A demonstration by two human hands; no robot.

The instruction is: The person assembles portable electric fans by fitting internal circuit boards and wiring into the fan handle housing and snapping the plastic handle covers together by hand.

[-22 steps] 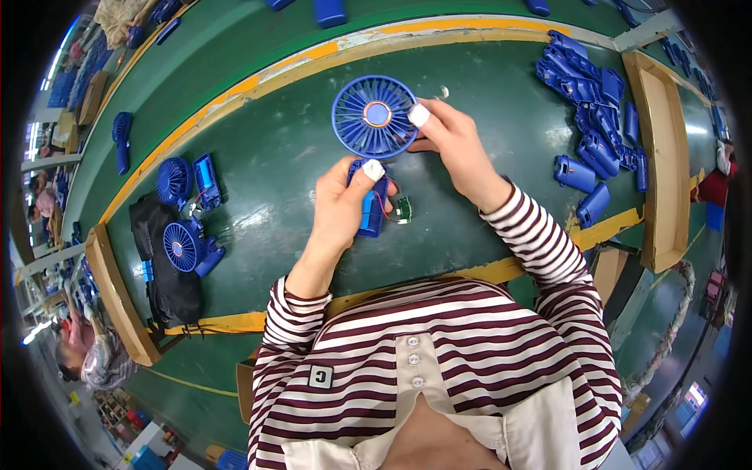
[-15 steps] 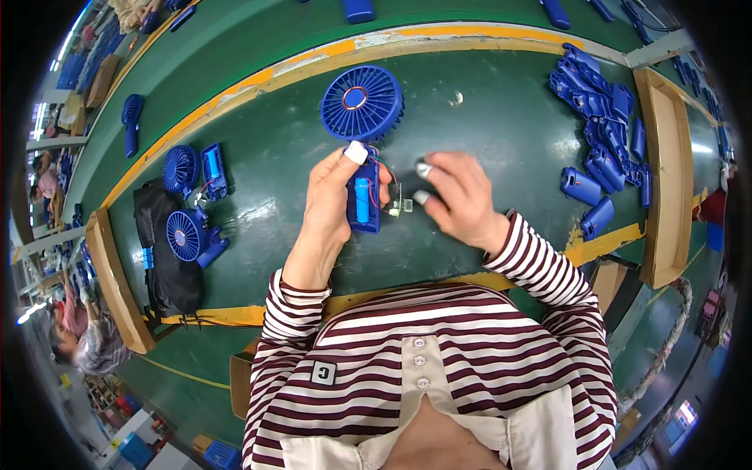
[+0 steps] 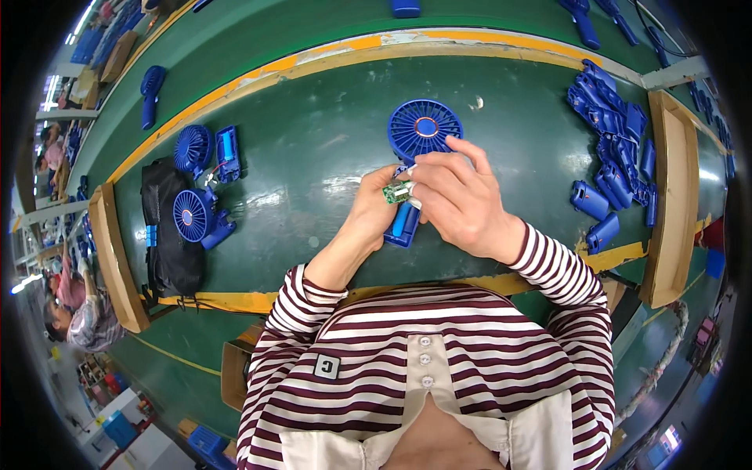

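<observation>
A blue handheld fan with a round grille (image 3: pixel 425 129) lies before me, its opened handle (image 3: pixel 399 236) pointing toward me. Inside the handle shows a light-blue battery cell (image 3: pixel 405 220). My left hand (image 3: pixel 366 210) is closed around the handle's left side. Between the fingertips of my right hand (image 3: pixel 460 200), a small green circuit board (image 3: pixel 398 193) is pinched over the upper part of the handle. White coverings are on some fingertips. The wires near the board are mostly hidden by my fingers.
At left lie two more opened fans (image 3: pixel 193 213) beside a black bag (image 3: pixel 170 258). A pile of blue handle shells (image 3: pixel 611 141) sits at right, next to a cardboard tray (image 3: pixel 674 196). Another cardboard tray (image 3: pixel 116 258) edges the left side. Beyond the yellow-edged rail runs a green surface with fans.
My right hand has come left to the handle and now pinches the circuit board, which was hanging beside it. The fan and my left hand have shifted right, and the handle has tilted.
</observation>
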